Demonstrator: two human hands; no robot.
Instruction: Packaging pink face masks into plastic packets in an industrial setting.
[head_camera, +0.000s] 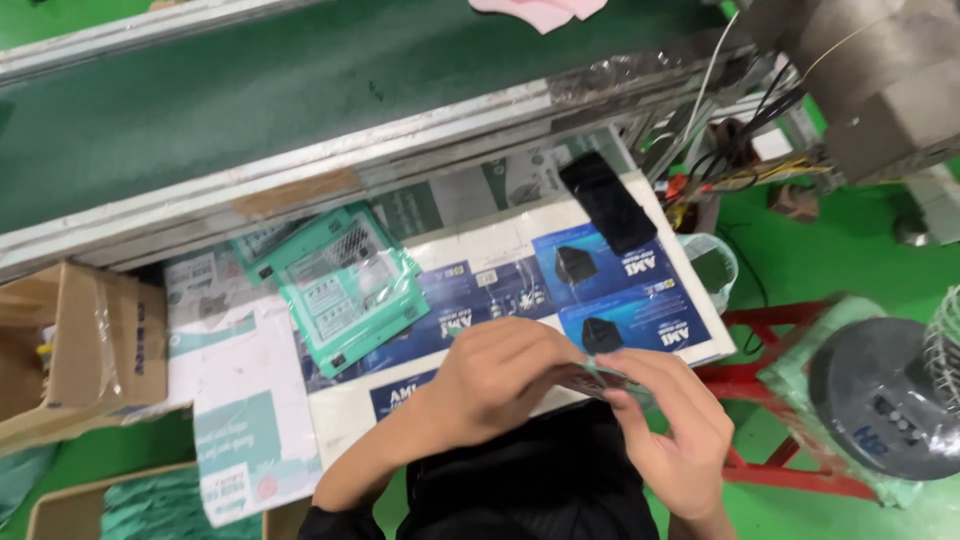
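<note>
Both hands are meeting at the near edge of the table (480, 255) — the left hand (497, 375) and right hand (672, 425) are pinching a small clear packet (598, 380) between their fingertips — while a green stack of packets (345, 285) is lying farther left and a black device (607, 200) is resting far right.

A work surface (330, 405) covered with flattened printed cardboard sheets in blue, white and teal is seen across the middle of the frame. A stack of teal leaflets in clear bags (345, 285) is laid at centre left, and a black rectangular device (607, 201) is placed at the upper right.
</note>
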